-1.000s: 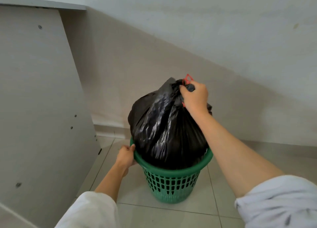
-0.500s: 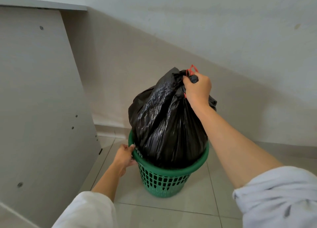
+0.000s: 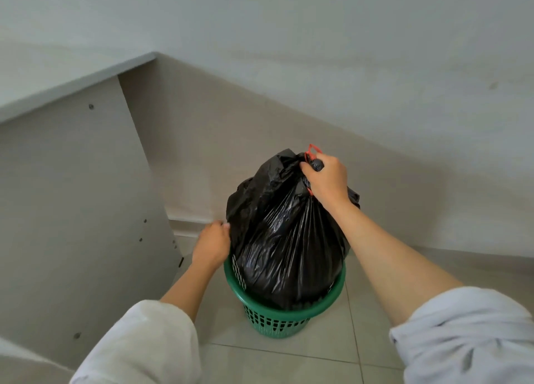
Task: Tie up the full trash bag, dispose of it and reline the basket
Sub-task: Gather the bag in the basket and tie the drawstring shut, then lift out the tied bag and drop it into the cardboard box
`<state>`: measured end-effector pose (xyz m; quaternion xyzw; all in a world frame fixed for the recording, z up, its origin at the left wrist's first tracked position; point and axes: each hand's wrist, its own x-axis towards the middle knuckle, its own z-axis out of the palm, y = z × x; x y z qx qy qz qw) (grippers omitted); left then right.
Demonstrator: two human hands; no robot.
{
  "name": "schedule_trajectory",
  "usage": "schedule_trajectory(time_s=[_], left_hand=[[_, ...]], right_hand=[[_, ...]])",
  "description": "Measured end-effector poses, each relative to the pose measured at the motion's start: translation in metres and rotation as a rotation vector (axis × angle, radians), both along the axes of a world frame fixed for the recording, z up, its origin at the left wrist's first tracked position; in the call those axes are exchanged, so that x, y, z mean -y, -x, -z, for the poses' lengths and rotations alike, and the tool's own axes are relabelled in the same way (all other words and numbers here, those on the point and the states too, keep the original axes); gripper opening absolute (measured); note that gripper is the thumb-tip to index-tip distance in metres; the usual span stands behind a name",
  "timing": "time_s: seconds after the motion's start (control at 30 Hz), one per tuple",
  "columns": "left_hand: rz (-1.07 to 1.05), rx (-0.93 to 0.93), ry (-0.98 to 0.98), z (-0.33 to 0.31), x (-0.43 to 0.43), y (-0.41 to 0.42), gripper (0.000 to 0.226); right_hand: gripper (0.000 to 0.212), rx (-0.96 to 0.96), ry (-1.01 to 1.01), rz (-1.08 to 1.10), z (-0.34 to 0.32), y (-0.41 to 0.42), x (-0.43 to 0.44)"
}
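Note:
A full black trash bag [image 3: 289,239] with a red drawstring [image 3: 312,149] at its gathered neck stands partly lifted out of a green slotted plastic basket [image 3: 277,317] on the tiled floor. My right hand [image 3: 326,181] is shut on the gathered neck and holds the bag up. Just above the basket rim, my left hand [image 3: 212,245] lies against the bag's left side, fingers loosely curved and gripping nothing that I can see. The bag hides the inside of the basket.
A grey desk side panel [image 3: 81,210] rises close on the left, with its top edge [image 3: 72,85] above. A plain wall [image 3: 318,65] runs behind the basket. Tiled floor [image 3: 289,363] lies in front and to the right.
The bag has risen further out of the basket. My left hand has let go of the basket rim and moved up against the bag's side. The camera has tilted up and back.

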<state>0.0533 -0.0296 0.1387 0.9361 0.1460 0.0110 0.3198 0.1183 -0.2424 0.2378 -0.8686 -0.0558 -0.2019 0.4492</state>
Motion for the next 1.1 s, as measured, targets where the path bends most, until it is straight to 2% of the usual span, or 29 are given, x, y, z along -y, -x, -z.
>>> schedule_trajectory(time_s=[0.2, 0.33, 0.47, 0.57, 0.67, 0.77, 0.83, 0.93, 1.03, 1.1], left_hand=[[0.163, 0.170, -0.009, -0.105, 0.022, -0.011, 0.046], [0.301, 0.166, 0.060, -0.195, 0.042, -0.004, 0.058], [0.462, 0.119, 0.123, -0.294, 0.063, 0.015, 0.084], [0.480, 0.123, 0.190, -0.361, 0.071, 0.024, 0.090], [0.454, 0.116, 0.276, -0.425, 0.082, 0.038, 0.076], [0.413, 0.200, 0.367, -0.478, 0.095, 0.059, 0.031], [0.359, 0.274, 0.370, -0.505, 0.097, 0.076, 0.014], [0.306, 0.336, 0.422, -0.535, 0.084, 0.108, 0.002], [0.315, 0.328, 0.443, -0.556, 0.060, 0.139, 0.010], [0.348, 0.319, 0.444, -0.569, 0.045, 0.160, 0.003]], right_hand=[[0.024, -0.038, 0.062, -0.005, -0.076, -0.003, -0.009], [0.021, -0.069, 0.095, -0.004, -0.147, 0.003, -0.005], [0.022, -0.101, 0.076, -0.073, -0.243, 0.017, -0.002], [0.022, -0.151, 0.010, -0.173, -0.323, 0.033, 0.003], [0.031, -0.192, -0.029, -0.267, -0.390, 0.055, 0.011], [0.041, -0.188, -0.071, -0.328, -0.436, 0.078, 0.022], [0.048, -0.247, -0.111, -0.391, -0.458, 0.095, 0.027], [0.027, -0.375, -0.150, -0.574, -0.476, 0.124, 0.031], [0.026, -0.448, -0.088, -0.677, -0.493, 0.157, 0.023], [0.020, -0.436, -0.076, -0.712, -0.509, 0.179, 0.010]])
